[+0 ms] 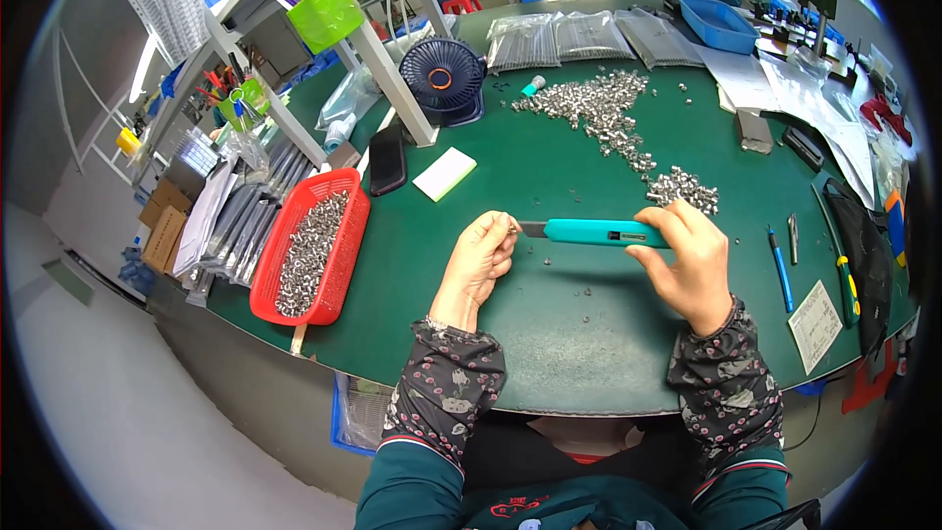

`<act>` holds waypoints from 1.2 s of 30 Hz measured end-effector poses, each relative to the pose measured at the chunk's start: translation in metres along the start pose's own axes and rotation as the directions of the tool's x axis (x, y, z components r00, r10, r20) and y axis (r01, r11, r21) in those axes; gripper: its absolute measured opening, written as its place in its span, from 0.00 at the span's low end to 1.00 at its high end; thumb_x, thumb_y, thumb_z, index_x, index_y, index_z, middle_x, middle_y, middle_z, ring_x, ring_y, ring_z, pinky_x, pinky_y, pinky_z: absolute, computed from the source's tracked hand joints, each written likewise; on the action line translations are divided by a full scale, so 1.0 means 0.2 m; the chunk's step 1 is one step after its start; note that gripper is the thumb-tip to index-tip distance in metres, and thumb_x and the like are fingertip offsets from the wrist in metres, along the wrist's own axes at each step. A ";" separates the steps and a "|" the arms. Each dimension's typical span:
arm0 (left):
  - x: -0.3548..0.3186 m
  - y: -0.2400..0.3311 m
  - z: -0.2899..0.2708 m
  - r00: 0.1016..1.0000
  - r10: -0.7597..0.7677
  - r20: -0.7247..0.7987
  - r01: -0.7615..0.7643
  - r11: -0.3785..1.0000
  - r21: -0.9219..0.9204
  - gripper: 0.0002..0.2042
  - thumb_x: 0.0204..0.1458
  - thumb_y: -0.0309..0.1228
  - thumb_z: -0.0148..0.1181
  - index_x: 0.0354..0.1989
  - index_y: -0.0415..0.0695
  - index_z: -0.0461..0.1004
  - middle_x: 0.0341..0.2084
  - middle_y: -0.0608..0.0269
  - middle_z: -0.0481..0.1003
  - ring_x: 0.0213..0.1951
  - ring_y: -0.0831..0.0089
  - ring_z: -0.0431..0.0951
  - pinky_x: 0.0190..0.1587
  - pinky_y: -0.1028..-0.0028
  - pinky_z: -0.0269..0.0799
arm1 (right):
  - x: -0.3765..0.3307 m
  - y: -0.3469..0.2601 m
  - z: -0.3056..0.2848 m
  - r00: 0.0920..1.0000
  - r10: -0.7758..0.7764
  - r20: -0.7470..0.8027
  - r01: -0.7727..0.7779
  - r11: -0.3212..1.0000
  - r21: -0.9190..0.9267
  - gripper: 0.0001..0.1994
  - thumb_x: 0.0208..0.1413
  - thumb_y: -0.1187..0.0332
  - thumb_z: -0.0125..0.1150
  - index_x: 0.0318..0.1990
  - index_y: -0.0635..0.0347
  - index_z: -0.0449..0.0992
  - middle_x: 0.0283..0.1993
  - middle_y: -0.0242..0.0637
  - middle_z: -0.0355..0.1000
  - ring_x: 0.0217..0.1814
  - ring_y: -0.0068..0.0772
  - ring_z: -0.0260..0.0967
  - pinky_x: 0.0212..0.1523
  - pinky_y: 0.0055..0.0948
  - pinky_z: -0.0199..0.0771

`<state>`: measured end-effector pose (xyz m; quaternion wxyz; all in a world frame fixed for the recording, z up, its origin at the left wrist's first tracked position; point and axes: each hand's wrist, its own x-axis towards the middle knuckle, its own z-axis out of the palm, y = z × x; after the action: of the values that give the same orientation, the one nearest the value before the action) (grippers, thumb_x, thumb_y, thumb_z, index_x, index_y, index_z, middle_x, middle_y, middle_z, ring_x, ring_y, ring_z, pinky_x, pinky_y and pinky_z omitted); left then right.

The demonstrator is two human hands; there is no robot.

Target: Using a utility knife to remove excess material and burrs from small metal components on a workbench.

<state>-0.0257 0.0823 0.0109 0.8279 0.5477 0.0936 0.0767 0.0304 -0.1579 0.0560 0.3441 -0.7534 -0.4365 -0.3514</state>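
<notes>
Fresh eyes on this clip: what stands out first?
The turquoise knife, gripped in the right hand, its blade reaching the left hand. Beyond it, small metal parts lie heaped across the green table. At left sits a bright red basket holding more.

Bright light, glowing tube [144, 69] at left, soft sheen on tabletop [559, 363], fisheye-bent edges, black corners

Near tabletop [579, 368] lies open, red basket [340, 280] blocking the left.
</notes>
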 end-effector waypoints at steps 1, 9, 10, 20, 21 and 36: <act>0.01 0.00 -0.02 0.997 0.032 0.068 -0.027 0.997 -0.074 0.08 0.52 0.33 0.47 0.30 0.41 0.67 0.20 0.69 0.62 0.14 0.88 0.53 0.11 0.90 0.45 | -0.01 0.01 0.00 0.990 0.128 0.062 -0.133 0.988 0.080 0.12 0.33 0.70 0.63 0.29 0.59 0.70 0.22 0.35 0.62 0.21 0.35 0.61 0.21 0.28 0.60; 0.01 -0.02 -0.01 0.986 0.159 0.048 -0.144 0.963 -0.227 0.05 0.50 0.27 0.51 0.34 0.41 0.66 0.25 0.68 0.65 0.17 0.87 0.55 0.12 0.90 0.47 | -0.07 0.04 0.06 0.743 0.476 0.471 -0.648 0.688 0.326 0.14 0.41 0.60 0.59 0.29 0.64 0.73 0.20 0.38 0.69 0.22 0.25 0.66 0.25 0.25 0.64; 0.01 -0.02 -0.01 0.986 0.160 0.052 -0.144 0.963 -0.228 0.05 0.50 0.27 0.51 0.34 0.41 0.66 0.25 0.68 0.65 0.17 0.87 0.55 0.12 0.90 0.47 | -0.06 0.04 0.06 0.726 0.467 0.505 -0.661 0.674 0.328 0.15 0.42 0.60 0.59 0.29 0.64 0.73 0.20 0.38 0.69 0.22 0.25 0.66 0.25 0.25 0.64; 0.01 -0.02 0.00 0.966 0.229 0.116 -0.208 0.964 -0.166 0.05 0.49 0.25 0.51 0.35 0.42 0.66 0.29 0.67 0.67 0.16 0.88 0.54 0.13 0.90 0.48 | -0.08 0.08 0.09 0.642 0.473 0.603 -0.743 0.578 0.337 0.16 0.43 0.59 0.58 0.29 0.67 0.73 0.18 0.36 0.67 0.21 0.22 0.61 0.24 0.24 0.62; 0.01 -0.02 0.00 0.965 0.233 0.120 -0.213 0.964 -0.158 0.05 0.49 0.25 0.51 0.35 0.42 0.66 0.29 0.67 0.67 0.16 0.88 0.54 0.13 0.90 0.48 | -0.09 0.09 0.10 0.640 0.475 0.604 -0.745 0.577 0.336 0.16 0.43 0.59 0.58 0.29 0.67 0.73 0.18 0.36 0.67 0.21 0.22 0.61 0.24 0.24 0.62; 0.00 -0.02 0.00 0.986 0.148 0.076 -0.141 0.985 -0.095 0.06 0.49 0.29 0.52 0.33 0.40 0.68 0.21 0.69 0.66 0.15 0.89 0.55 0.13 0.90 0.46 | -0.08 0.06 0.09 0.739 0.525 0.422 -0.633 0.755 0.170 0.12 0.40 0.60 0.59 0.29 0.59 0.74 0.23 0.37 0.69 0.24 0.33 0.67 0.26 0.29 0.64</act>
<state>-0.0251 0.0806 0.0080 0.8469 0.5182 0.0156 0.1180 0.0392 -0.1546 0.0318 0.4653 -0.8399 -0.2791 -0.0150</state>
